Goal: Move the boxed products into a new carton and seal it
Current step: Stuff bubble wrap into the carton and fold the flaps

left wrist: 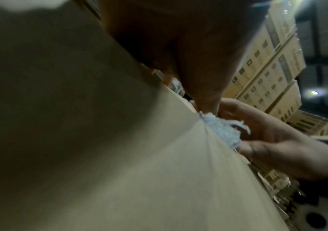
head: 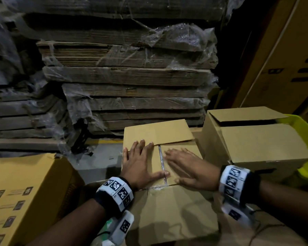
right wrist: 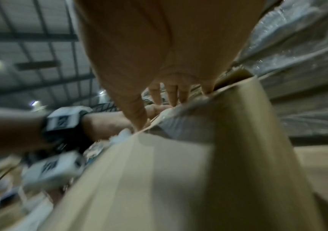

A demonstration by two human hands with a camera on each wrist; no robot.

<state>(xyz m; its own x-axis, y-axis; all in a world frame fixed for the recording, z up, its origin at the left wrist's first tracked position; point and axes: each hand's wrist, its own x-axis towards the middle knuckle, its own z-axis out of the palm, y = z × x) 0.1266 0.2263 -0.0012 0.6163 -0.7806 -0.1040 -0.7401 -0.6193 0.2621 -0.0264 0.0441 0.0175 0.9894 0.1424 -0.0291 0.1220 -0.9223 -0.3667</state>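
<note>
Carton (head: 169, 210) at centre, both hands on its inner flaps. Second carton (head: 256, 142) right; printed box (head: 25, 196) left. Flattened cardboard stack (head: 124, 82) behind.

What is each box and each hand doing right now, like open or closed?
Middle carton: two inner flaps pressed down, a gap between them; far and near flaps not folded over.
Left hand: flat, fingers straight, pressing the left flap.
Right hand: flat, pressing the right flap.
Right carton: flaps folded down, one gaping.
Printed box: closed.
Flat cardboard stack: wrapped in torn plastic.
</note>
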